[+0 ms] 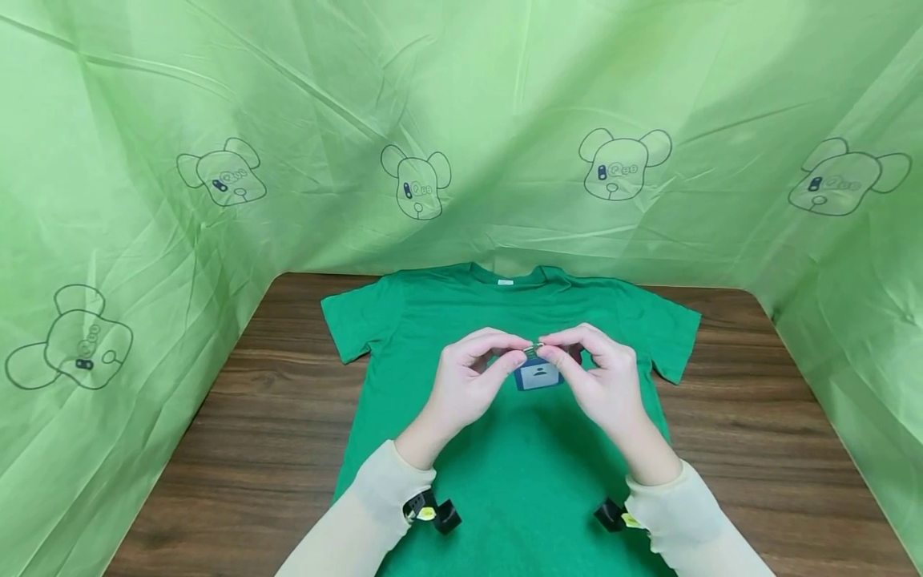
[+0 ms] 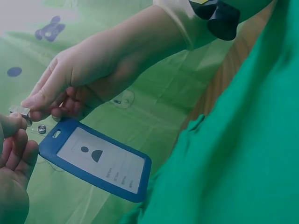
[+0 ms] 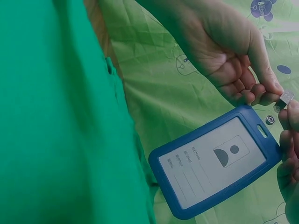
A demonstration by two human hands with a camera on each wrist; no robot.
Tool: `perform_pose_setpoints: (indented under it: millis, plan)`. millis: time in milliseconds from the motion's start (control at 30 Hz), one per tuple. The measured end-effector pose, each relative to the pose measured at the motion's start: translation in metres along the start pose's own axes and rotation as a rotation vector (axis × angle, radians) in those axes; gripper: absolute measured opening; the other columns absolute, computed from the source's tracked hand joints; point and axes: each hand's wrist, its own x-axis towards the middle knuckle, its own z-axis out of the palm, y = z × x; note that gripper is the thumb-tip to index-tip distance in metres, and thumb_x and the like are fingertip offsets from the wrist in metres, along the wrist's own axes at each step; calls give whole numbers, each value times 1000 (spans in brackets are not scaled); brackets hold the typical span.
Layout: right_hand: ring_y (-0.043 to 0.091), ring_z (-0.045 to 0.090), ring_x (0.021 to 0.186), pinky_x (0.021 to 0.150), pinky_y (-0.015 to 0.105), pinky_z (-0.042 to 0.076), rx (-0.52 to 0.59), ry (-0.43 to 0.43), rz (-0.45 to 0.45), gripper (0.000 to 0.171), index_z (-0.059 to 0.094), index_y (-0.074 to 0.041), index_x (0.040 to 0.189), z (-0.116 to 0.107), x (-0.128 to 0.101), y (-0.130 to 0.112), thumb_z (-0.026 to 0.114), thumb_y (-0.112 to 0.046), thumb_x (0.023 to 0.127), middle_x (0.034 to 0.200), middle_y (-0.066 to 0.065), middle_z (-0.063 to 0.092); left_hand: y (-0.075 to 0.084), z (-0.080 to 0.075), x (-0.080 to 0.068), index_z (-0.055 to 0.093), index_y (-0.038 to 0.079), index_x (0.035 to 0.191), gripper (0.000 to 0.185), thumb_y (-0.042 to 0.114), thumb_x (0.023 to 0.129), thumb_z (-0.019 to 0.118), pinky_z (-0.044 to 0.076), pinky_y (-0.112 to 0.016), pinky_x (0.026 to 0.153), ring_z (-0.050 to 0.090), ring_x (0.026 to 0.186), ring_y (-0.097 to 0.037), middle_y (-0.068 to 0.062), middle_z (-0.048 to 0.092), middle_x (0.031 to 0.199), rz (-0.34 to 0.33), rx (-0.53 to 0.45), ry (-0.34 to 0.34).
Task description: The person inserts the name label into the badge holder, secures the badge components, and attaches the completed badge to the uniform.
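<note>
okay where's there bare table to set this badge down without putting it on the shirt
Bare dark wooden table lies left of the green T-shirt, out to the green cloth backdrop, and a like strip on the right. The middle is crowded: left hand and right hand pinch the small metal clip of the blue-framed badge holder.

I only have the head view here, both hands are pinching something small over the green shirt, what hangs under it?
Observer: A blue badge holder hangs from the small metal clip.
Operator: Does it have a card in it?
Observer: Yes, a card with a grey person icon and printed lines.
Operator: Which hand has the clip?
Observer: Both; the left hand and right hand each pinch it with their fingertips.
Operator: Is the badge resting on the shirt?
Observer: No, it hangs clear of the green T-shirt.
</note>
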Motion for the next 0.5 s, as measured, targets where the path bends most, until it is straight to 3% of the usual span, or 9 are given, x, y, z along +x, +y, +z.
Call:
perform_pose_setpoints:
  millis: [167,300,500]
  plan:
    - [10,58,75,70,19,49,-2,-7,7,33,83,-5,103,0,0,-2,84,20,82,92,7,78,1,-1,1,79,-6,112,16,-12,99,73,65,-42,86,73,101,-31,-20,77,108,10,-13,-20]
    - [10,58,76,70,19,49,2,-10,4,35,83,-5,104,-1,0,-3,83,22,81,92,7,77,0,-1,1,79,-7,112,16,-12,99,73,65,-45,86,73,101,-31,-20,76,107,13,-23,-25]
    - [12,57,74,69,20,48,5,-1,35,29,83,-5,103,1,1,-4,85,17,83,91,7,78,0,0,-1,77,-6,116,18,-12,99,72,65,-39,86,75,96,-26,-20,76,106,-4,-4,16]
